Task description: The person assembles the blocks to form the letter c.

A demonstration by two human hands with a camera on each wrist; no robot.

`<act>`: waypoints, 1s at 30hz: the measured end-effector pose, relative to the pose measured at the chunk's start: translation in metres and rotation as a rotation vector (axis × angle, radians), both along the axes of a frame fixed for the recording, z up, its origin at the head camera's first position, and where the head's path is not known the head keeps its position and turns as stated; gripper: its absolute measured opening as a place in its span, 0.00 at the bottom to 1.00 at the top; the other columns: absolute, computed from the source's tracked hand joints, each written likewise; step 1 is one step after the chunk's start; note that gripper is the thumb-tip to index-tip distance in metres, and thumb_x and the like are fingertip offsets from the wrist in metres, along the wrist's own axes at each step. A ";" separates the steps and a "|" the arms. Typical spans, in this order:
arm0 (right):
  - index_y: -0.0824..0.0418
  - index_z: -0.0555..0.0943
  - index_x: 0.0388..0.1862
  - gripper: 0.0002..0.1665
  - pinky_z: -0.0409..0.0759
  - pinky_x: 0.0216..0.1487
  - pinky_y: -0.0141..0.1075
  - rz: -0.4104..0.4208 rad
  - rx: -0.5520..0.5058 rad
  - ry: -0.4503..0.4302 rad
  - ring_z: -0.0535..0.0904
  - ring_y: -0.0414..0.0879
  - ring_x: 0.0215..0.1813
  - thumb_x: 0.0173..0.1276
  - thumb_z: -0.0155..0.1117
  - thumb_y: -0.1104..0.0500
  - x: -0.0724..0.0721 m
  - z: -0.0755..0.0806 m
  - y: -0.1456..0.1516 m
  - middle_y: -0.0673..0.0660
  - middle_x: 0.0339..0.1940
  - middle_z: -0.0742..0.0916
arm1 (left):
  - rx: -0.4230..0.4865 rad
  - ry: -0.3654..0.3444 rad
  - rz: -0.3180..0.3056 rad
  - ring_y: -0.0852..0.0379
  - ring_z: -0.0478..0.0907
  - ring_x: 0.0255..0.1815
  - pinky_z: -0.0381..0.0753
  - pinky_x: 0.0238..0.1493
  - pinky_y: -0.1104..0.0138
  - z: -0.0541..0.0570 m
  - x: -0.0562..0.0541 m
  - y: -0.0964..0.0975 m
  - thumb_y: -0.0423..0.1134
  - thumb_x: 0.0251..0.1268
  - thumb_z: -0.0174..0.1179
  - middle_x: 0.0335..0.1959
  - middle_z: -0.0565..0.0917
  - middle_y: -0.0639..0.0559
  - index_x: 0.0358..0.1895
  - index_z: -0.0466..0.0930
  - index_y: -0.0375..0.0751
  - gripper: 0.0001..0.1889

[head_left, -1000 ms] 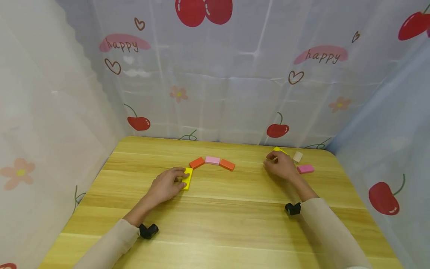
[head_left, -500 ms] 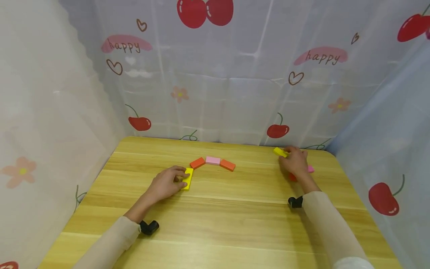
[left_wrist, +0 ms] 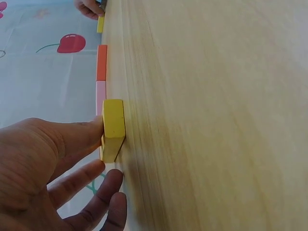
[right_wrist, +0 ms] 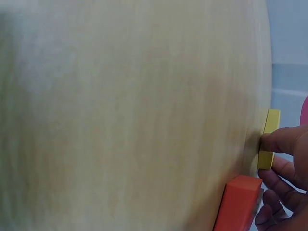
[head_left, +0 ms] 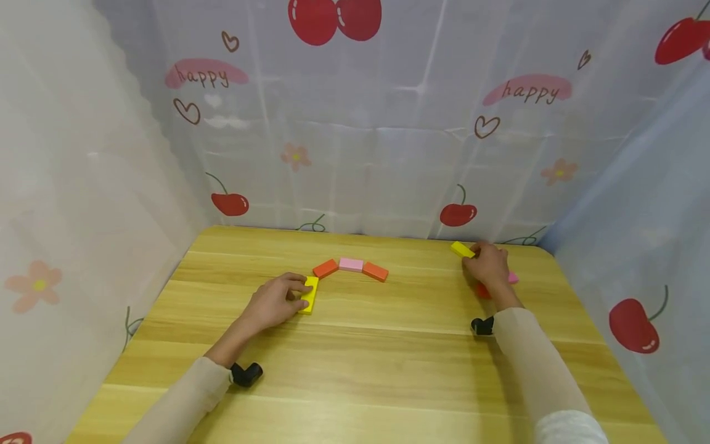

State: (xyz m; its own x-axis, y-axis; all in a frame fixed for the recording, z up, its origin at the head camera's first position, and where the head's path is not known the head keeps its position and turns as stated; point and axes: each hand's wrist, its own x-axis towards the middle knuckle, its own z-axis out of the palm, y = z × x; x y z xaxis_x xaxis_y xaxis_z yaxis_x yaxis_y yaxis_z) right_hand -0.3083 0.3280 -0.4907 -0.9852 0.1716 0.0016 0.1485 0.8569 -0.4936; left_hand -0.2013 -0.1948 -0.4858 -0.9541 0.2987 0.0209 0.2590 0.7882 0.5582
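On the table's left half, my left hand [head_left: 277,300] holds a yellow block [head_left: 310,295] by its left side. In the left wrist view the thumb lies against the flat face of this yellow block [left_wrist: 114,127], with a fingertip at its lower corner. At the back right, my right hand [head_left: 487,265] pinches the right end of another yellow block [head_left: 462,250]. The right wrist view shows the thumb across that yellow block [right_wrist: 271,122] and fingers behind it. An orange-red block [right_wrist: 238,204] sits close to these fingers, mostly covered by the hand in the head view.
An orange block [head_left: 325,269], a pale pink block [head_left: 351,264] and a second orange block [head_left: 375,272] form a shallow arc between the hands. A pink block [head_left: 513,278] shows beside the right hand. Printed curtains [head_left: 355,160] enclose the wooden table [head_left: 355,376].
My right hand has moved right and slightly back, then taken hold of the yellow block's end. It now covers the pale wooden block seen earlier. The left hand stays put.
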 end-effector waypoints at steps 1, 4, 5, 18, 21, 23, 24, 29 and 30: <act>0.71 0.79 0.67 0.30 0.74 0.61 0.60 -0.002 -0.001 -0.005 0.66 0.68 0.60 0.74 0.63 0.53 0.000 0.001 0.000 0.72 0.59 0.83 | 0.002 0.001 0.000 0.57 0.87 0.48 0.85 0.45 0.60 0.001 0.000 0.000 0.43 0.69 0.75 0.71 0.84 0.51 0.62 0.91 0.49 0.19; 0.71 0.79 0.66 0.30 0.74 0.61 0.60 -0.004 -0.004 -0.007 0.67 0.68 0.60 0.74 0.64 0.53 -0.001 0.003 0.000 0.72 0.59 0.84 | 0.006 0.013 -0.004 0.57 0.87 0.48 0.85 0.45 0.60 0.002 -0.001 0.000 0.43 0.69 0.75 0.71 0.84 0.50 0.62 0.91 0.49 0.19; 0.71 0.79 0.66 0.29 0.74 0.61 0.60 -0.006 -0.004 -0.005 0.67 0.68 0.60 0.73 0.64 0.53 -0.001 0.004 0.000 0.72 0.59 0.84 | 0.007 0.016 -0.006 0.57 0.87 0.47 0.85 0.45 0.60 0.002 -0.001 0.000 0.42 0.69 0.75 0.71 0.84 0.50 0.62 0.91 0.49 0.19; 0.70 0.81 0.64 0.30 0.74 0.68 0.61 0.037 -0.032 0.048 0.71 0.68 0.63 0.70 0.66 0.52 0.009 0.011 -0.011 0.70 0.58 0.87 | -0.004 0.010 -0.003 0.57 0.87 0.48 0.84 0.44 0.61 0.002 -0.001 0.001 0.43 0.70 0.74 0.71 0.84 0.50 0.62 0.91 0.50 0.19; 0.70 0.83 0.62 0.28 0.74 0.70 0.62 0.081 -0.026 0.094 0.73 0.69 0.64 0.69 0.67 0.53 0.011 0.013 -0.021 0.70 0.58 0.88 | -0.009 0.008 0.000 0.57 0.87 0.48 0.84 0.44 0.61 0.002 -0.001 0.001 0.43 0.70 0.74 0.72 0.84 0.51 0.62 0.91 0.50 0.19; 0.70 0.83 0.61 0.28 0.74 0.70 0.62 0.112 -0.020 0.115 0.74 0.69 0.65 0.69 0.68 0.53 0.012 0.014 -0.027 0.70 0.59 0.88 | -0.012 0.005 -0.001 0.58 0.87 0.48 0.84 0.44 0.61 0.002 -0.001 0.001 0.43 0.70 0.74 0.72 0.84 0.51 0.62 0.90 0.49 0.19; 0.70 0.83 0.61 0.27 0.74 0.70 0.62 0.126 -0.018 0.122 0.74 0.70 0.66 0.70 0.69 0.53 0.012 0.014 -0.030 0.71 0.59 0.88 | -0.013 0.002 -0.002 0.58 0.87 0.48 0.84 0.44 0.61 0.002 -0.001 0.001 0.43 0.70 0.74 0.72 0.83 0.51 0.63 0.90 0.49 0.19; 0.70 0.83 0.60 0.26 0.74 0.70 0.62 0.180 -0.023 0.140 0.76 0.69 0.65 0.71 0.71 0.53 0.017 0.014 -0.044 0.70 0.58 0.88 | -0.013 -0.004 -0.002 0.58 0.87 0.48 0.84 0.43 0.61 0.001 0.000 0.001 0.43 0.70 0.74 0.72 0.84 0.50 0.62 0.91 0.49 0.19; 0.70 0.84 0.59 0.25 0.75 0.70 0.62 0.188 -0.024 0.146 0.77 0.68 0.65 0.71 0.72 0.54 0.018 0.014 -0.046 0.70 0.58 0.88 | -0.013 -0.004 -0.003 0.58 0.87 0.48 0.84 0.44 0.61 0.001 0.000 0.001 0.43 0.70 0.74 0.72 0.84 0.50 0.62 0.91 0.49 0.19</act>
State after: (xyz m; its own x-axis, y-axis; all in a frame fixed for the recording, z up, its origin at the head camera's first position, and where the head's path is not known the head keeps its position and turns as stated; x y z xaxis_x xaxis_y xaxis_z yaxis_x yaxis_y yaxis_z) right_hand -0.2902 0.2815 -0.4765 -0.9894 -0.0127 0.1448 -0.0868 0.8507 -0.5185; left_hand -0.2014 -0.1935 -0.4852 -0.9534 0.3015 0.0133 0.2590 0.7946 0.5492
